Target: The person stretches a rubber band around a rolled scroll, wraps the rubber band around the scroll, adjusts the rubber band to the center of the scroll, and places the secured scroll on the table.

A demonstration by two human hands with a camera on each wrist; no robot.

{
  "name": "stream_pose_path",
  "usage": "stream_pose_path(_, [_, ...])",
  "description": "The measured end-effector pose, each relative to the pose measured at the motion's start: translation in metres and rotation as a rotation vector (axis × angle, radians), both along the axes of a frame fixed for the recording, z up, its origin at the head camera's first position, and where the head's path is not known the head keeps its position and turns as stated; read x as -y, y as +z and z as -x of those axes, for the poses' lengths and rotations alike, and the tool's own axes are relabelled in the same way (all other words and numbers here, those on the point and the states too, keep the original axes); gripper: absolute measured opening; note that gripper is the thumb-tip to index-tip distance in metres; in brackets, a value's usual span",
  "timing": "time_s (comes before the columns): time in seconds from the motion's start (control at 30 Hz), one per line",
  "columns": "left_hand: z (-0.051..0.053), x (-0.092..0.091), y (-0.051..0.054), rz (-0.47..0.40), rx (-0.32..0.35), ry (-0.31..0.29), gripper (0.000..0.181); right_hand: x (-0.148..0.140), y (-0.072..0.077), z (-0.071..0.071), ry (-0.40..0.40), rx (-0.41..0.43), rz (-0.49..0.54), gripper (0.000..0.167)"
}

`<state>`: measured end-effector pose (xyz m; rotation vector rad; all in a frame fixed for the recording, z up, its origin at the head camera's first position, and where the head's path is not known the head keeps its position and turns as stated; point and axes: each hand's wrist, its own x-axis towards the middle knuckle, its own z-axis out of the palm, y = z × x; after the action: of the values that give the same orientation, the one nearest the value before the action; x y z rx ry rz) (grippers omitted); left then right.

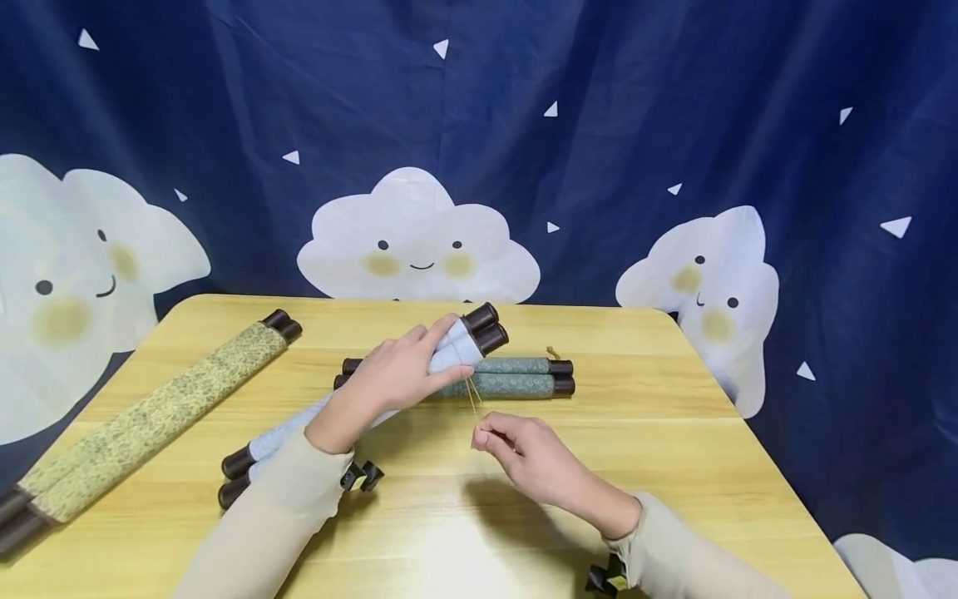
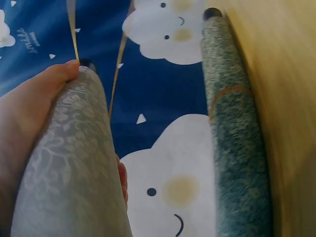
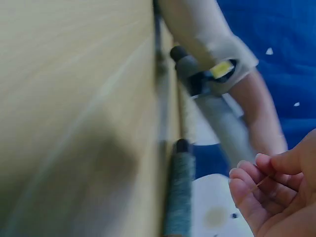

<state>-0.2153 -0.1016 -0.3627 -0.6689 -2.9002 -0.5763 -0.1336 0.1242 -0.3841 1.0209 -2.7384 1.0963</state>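
My left hand [image 1: 397, 370] grips a pale blue rolled scroll [image 1: 454, 351] near its far end, lifted off the table and tilted. Dark brown knobs cap both ends of this double roll. A thin tan string [image 1: 471, 394] runs down from the scroll to my right hand [image 1: 533, 456], whose thumb and forefinger pinch it above the table. In the left wrist view, the thumb lies along the patterned cloth of the pale scroll [image 2: 74, 148], and the string stretches away from its tip. The right wrist view shows the right fingers curled around the string's end [image 3: 259, 183].
Behind the pale scroll, a green patterned double scroll [image 1: 524, 385] lies crosswise on the wooden table [image 1: 674, 466]. A yellow-green scroll [image 1: 165, 416] lies slanted along the left edge. A dark blue curtain [image 1: 599, 50] with clouds hangs behind the table.
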Motion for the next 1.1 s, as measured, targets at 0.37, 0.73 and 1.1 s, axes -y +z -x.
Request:
stream_pose_path(0.37, [0.001,-0.008,-0.014,0.11,-0.056,-0.028,0.089,-0.001,0.049,0.011,-0.067,-0.145,-0.104,0.015])
stream_pose_path(0.73, [-0.004,-0.019,-0.017,0.146,-0.031,-0.101,0.09,0.023,0.06,0.012,0.272,-0.47,-0.245,0.01])
stream_pose_path(1.1, [-0.001,-0.015,-0.017,0.103,-0.062,-0.014,0.086,0.008,0.064,0.012,0.315,-0.743,-0.425,0.01])
